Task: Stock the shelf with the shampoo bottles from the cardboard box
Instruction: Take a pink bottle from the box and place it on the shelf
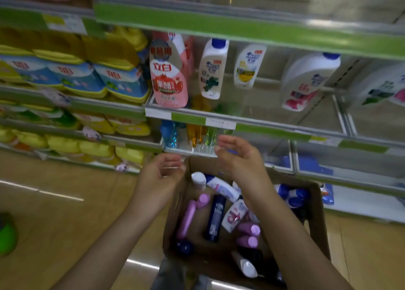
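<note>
Shampoo bottles (pixel 221 188) mostly lying in the cardboard box (pixel 315 204) on the floor: white ones, purple ones, a dark blue one, all mixed up. Only a few white bottles (pixel 212 68) standing on the shelf (pixel 274 126), with lots of bare room beside them. Looks like just a small part done and most of the job left. Left hand (pixel 158 175) holding nothing, fingers loosely bent, above the box's left edge. Right hand (pixel 237 158) open too, fingers almost straight, raised over the box. Next bottle not picked up yet.
</note>
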Motion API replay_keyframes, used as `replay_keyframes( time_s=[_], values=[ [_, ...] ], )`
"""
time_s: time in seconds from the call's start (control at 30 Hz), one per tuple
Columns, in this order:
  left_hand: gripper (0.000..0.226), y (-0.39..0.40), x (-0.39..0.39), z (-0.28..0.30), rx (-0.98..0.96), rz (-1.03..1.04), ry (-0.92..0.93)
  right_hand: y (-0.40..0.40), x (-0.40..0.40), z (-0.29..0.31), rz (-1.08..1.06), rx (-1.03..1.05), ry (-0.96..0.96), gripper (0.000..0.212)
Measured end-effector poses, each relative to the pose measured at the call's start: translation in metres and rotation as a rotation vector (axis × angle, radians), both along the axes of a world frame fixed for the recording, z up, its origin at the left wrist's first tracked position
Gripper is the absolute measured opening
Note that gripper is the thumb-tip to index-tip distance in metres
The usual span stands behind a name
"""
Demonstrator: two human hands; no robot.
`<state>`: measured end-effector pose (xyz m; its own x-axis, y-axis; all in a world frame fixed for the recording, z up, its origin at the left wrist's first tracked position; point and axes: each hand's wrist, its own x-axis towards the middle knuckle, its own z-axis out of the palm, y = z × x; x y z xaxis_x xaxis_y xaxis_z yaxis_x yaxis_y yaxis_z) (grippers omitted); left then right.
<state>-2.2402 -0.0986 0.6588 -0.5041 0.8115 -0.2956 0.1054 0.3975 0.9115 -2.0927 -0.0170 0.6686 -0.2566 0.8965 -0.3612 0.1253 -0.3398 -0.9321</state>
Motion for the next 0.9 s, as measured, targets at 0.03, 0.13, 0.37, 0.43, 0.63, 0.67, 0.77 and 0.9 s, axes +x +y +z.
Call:
replay_keyframes(
  time_s=[0.03, 0.13, 0.37, 0.43, 0.63, 0.67, 0.77, 0.9],
  values=[
    [0.018, -0.006, 0.0, -0.012, -0.029, 0.008, 0.007, -0.003, 0.002, -0.014, -0.004, -0.031, -0.019, 0.022],
    [0.019, -0.022, 0.0, -0.047, -0.128, 0.028, 0.029, -0.013, 0.004, -0.058, -0.025, -0.114, -0.102, 0.023],
    [0.015, -0.041, 0.002, -0.104, -0.316, 0.024, 0.052, -0.032, 0.002, -0.135, -0.059, -0.261, -0.27, 0.021],
    [0.017, -0.041, 0.003, -0.114, -0.346, 0.019, 0.036, -0.033, -0.001, -0.15, -0.034, -0.251, -0.306, 0.026],
    [0.018, -0.041, -0.003, -0.131, -0.382, 0.022, 0.027, -0.031, -0.009, -0.186, 0.094, -0.203, -0.46, 0.033],
    [0.018, -0.041, -0.005, -0.133, -0.39, 0.016, 0.025, -0.029, -0.011, -0.192, 0.12, -0.208, -0.484, 0.037],
    [0.015, -0.038, -0.013, -0.14, -0.383, 0.009, 0.024, -0.023, -0.018, -0.204, 0.195, -0.2, -0.536, 0.043],
    [0.014, -0.034, -0.022, -0.148, -0.374, 0.018, 0.017, -0.013, -0.025, -0.219, 0.339, -0.09, -0.635, 0.046]
  ],
)
